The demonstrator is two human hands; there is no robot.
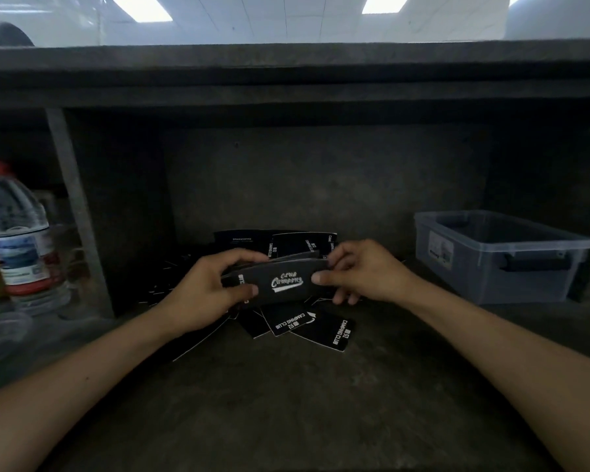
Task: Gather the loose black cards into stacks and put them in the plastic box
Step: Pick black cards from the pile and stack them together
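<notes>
The dark surface [286,403] carries everything. The plastic box [474,277] stands on it at the right side, open at the top, and what is inside cannot be told. Far to the left of the box stands a water bottle [14,233] with a red cap. The loose black cards [307,327] lie in an untidy heap to the left of the box, well apart from it, many overlapping. Above this heap the person holds a stack [280,281] of cards between both hands, not yet in the box. The left hand [198,294] grips the end far from the box and the right hand [365,270] pinches the end nearer to it. The fingers [321,277] are curled around the edges, with both thumbs on the top card. The stack looks a little bent and not fully aligned, so if the grip loosens while squaring it, cards may slide out and fall back on the heap. If only one hand carries it toward the box, the stack could fan open.
</notes>
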